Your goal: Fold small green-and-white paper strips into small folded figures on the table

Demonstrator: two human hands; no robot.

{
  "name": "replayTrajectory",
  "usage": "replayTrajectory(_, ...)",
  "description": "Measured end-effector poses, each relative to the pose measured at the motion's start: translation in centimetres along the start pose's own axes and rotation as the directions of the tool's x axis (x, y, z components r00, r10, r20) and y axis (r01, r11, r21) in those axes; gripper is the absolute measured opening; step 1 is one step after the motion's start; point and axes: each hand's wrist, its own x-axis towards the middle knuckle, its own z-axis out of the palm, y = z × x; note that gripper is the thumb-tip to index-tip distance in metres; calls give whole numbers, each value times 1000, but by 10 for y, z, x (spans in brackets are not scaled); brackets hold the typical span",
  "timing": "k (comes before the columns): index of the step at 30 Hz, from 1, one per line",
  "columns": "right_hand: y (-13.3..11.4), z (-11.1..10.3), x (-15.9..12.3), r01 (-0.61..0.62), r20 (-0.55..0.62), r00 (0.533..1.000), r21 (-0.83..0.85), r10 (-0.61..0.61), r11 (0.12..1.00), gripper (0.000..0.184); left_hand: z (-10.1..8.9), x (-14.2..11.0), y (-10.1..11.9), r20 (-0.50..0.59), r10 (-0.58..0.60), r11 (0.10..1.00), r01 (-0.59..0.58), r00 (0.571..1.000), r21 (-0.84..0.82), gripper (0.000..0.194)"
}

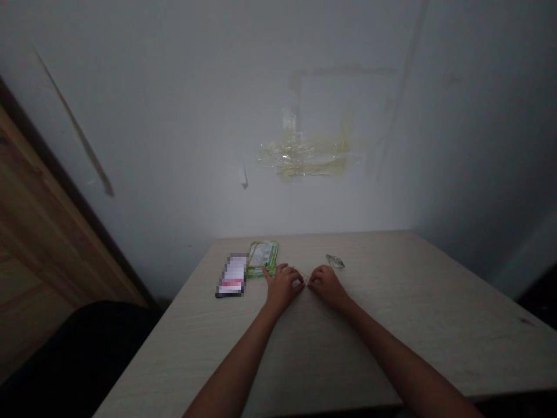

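Note:
My left hand [284, 285] and my right hand [327, 285] come close together over the middle of the table. Thumb and fingertips of each are pinched at a small, thin, pale piece [306, 280] between them. A light edge of it shows behind the fingers; its kind is too small and covered to tell. Beyond my left hand lies a green and white printed packet [263, 255], flat on the table. A small green, shiny piece [335, 261] rests just past my right hand, apart from it.
A phone [232, 276] with a blurred-out screen lies to the left of the packet. The pale wooden table [426, 313] meets a wall [195, 145] with clear tape [308, 157] stuck on it. A dark covered shape [96, 348] and wooden panel [56, 226] stand at left.

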Motion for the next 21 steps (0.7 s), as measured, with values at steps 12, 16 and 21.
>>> replayTrajectory(12,-7,3,0,-27,33,999,-178,34,984,14,1,2,0,59,-37,999,37,998,-2,14)
replayTrajectory(16,-6,6,0,-37,37,998,-193,45,981,14,2,2,-1,52,-45,999,46,998,-18,13)
replayTrajectory(21,-6,5,2,-86,12,996,-174,89,981,15,3,1,0,51,-41,999,41,998,-10,13)
